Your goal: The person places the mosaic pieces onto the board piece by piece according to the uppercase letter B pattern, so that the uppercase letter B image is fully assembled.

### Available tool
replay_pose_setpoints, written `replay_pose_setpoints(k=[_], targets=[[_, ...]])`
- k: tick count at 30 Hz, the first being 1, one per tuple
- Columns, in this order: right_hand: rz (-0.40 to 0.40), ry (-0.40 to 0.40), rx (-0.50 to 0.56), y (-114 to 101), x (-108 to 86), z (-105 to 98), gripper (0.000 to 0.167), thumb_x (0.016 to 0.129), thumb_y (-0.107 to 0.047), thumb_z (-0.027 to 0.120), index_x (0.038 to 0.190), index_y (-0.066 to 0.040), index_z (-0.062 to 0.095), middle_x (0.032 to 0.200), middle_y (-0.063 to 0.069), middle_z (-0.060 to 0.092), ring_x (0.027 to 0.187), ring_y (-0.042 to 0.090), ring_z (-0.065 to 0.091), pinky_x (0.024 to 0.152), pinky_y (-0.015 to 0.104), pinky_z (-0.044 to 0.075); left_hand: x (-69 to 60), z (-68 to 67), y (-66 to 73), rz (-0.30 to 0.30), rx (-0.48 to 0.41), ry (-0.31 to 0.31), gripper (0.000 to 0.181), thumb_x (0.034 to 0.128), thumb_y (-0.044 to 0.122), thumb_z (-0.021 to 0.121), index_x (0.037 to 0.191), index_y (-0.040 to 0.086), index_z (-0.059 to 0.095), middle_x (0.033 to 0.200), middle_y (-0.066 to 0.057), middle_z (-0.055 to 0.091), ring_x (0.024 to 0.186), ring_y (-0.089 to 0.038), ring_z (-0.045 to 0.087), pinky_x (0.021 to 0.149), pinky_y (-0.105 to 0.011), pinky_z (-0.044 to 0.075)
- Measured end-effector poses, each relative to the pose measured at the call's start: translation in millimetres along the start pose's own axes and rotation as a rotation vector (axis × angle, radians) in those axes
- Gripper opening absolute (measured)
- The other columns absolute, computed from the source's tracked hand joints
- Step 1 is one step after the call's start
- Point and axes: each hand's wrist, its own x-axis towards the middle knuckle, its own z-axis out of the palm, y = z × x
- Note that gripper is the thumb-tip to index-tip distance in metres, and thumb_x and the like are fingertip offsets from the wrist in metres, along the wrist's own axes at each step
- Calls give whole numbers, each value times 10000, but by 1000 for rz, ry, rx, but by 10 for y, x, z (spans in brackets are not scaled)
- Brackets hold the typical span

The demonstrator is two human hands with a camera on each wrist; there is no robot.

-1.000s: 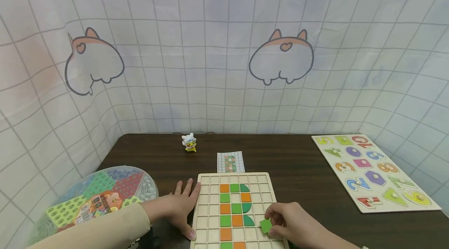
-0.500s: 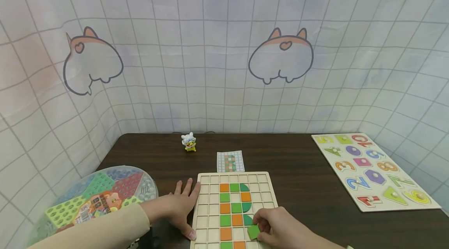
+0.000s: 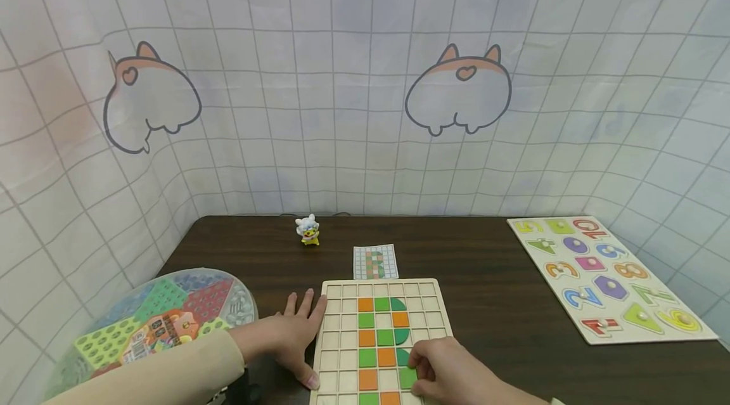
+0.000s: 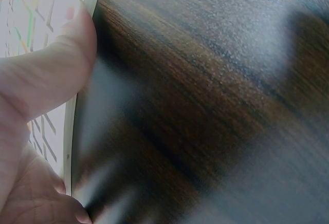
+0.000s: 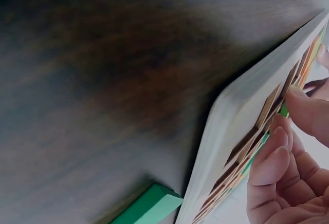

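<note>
In the head view a wooden grid board [image 3: 338,360] lies flat, with orange and green squares and dark green rounded tiles in several cells. My right hand [image 3: 453,370] pinches a green square tile [image 3: 407,379] at the board's lower right, level with an orange tile [image 3: 367,380]. In the right wrist view, thumb and fingers meet around a sliver of the green tile [image 5: 284,110]. Fingers spread, my left hand [image 3: 296,340] rests along the board's left edge. The left wrist view has its thumb [image 4: 56,62] lying over the board's rim.
Behind the board lies a small pattern card [image 3: 374,262], and a toy figure [image 3: 308,231] stands farther back. A number-and-shape puzzle [image 3: 607,284] is at right, a round transparent game set [image 3: 228,291] at left. A green block [image 5: 149,206] sits beside the board.
My right hand has carried the green square tile leftward over the board and down to a cell, where it now lines up with the grid. The left hand has stayed put.
</note>
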Motion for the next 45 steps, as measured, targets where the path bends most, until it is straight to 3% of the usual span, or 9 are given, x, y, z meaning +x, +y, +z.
replay_pose_setpoints(k=[9, 26, 45], targets=[[21, -17, 7, -19, 12, -6, 140, 843, -101, 837, 886, -91, 703, 716, -115, 613, 626, -48, 491, 583, 194, 466, -1, 0, 8, 2, -7, -6, 1531, 497, 789, 845, 1659, 168, 67, 1723, -202, -2, 1559, -517, 13, 1115, -742, 287], [-18, 54, -55, -23, 8, 32, 107, 885, -86, 787, 840, -91, 690, 721, -109, 636, 618, -67, 477, 574, 190, 453, -15, -29, 20, -9, -13, -16, 1518, 510, 776, 850, 1659, 171, 64, 1723, -200, -18, 1560, -517, 14, 1120, -742, 280], [-18, 43, -7, -15, -29, -16, 57, 895, -69, 767, 860, -97, 732, 779, -98, 686, 677, -75, 527, 613, 197, 485, -15, -30, 27, -8, -12, -18, 1512, 514, 780, 845, 1657, 160, 73, 1723, -202, -3, 1560, -517, 19, 1120, -742, 281]])
